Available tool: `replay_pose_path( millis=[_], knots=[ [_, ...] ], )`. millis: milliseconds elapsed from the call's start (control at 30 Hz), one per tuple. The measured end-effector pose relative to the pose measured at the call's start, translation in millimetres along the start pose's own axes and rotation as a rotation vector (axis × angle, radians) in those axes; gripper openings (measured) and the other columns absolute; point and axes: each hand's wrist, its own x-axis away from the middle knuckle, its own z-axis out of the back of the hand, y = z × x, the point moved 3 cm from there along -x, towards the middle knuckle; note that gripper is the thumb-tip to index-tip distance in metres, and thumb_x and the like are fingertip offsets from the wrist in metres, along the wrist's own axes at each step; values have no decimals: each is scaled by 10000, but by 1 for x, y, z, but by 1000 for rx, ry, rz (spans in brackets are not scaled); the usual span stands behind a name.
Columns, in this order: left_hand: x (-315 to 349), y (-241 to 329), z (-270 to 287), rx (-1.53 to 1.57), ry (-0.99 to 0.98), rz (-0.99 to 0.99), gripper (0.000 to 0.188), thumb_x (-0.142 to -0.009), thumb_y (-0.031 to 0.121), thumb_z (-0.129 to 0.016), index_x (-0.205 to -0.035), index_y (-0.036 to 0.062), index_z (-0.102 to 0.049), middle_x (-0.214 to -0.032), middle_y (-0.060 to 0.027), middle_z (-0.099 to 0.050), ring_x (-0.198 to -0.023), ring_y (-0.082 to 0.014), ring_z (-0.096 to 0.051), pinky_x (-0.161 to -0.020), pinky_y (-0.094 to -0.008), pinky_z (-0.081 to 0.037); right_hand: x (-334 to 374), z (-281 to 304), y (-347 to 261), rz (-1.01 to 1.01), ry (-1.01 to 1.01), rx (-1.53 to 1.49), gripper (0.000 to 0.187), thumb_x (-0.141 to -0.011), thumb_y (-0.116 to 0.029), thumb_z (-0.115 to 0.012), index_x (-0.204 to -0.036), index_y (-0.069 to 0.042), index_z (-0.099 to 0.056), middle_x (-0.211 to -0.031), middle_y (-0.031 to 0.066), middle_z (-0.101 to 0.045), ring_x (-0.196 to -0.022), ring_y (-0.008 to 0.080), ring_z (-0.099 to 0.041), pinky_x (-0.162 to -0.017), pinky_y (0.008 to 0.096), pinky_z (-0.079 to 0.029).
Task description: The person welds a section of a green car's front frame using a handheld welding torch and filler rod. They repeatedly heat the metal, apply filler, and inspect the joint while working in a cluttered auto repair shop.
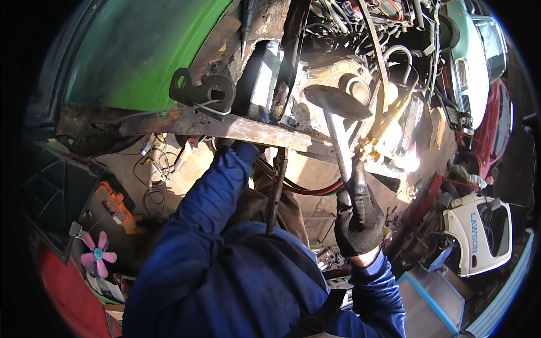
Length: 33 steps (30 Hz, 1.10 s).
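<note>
My right hand [360,221], in a dark glove, is closed around the shiny metal handle of a hammer-like tool [337,135]. Its wide, dark head [337,102] points away from me over the opened car body. My left sleeve [211,188] reaches under a rusty metal beam [225,125], which hides the left hand. Just beyond my right fingers lies a brass-coloured gas torch [389,125] with valve fittings. Red and dark hoses [307,190] run below the beam. On the beam's left part sits a dark bracket with round holes [203,93].
A green body panel [146,73] rises at far left. A rusty upright bar [276,191] stands near my chest. Wiring [349,19] crowds the far side. At right are a white car door [479,234] and parked cars; at lower left, a pink fan [98,253] and an orange tool [112,200].
</note>
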Motion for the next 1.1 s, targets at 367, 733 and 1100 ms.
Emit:
replay_pose_path(
  millis=[367,733,1100],
  knots=[
    [-38,18,46,-55,-135,-19,699,-1082,634,-395,-1525,111,-538,-1505,-211,-572,-1298,-416,-582,-1146,-583,-457,-2,-14,10,-184,-251,157,563,-1042,-100,-642,-1590,-162,-531,-1141,248,-738,-945,431,-755,-771,474,-609],
    [188,-86,-203,-2963,-98,-310,440,-1048,275,-586,-1428,56,-621,-1357,-257,-650,-1275,-413,-621,-1071,-528,-509,47,24,22,-84,121,-26,531,-952,-148,-794,-1460,-80,-655,-876,163,-675,-660,297,-693,-626,392,-568],
    [367,-82,-154,-1951,478,-727,230,-979,259,-778,-1025,58,-676,-788,-4,-623,-654,-111,-540,-602,-331,-460,99,73,162,-319,376,-356,418,-1047,-88,-704,-1437,30,-608,-1094,120,-717,-903,136,-681,-794,296,-560]
  ],
)
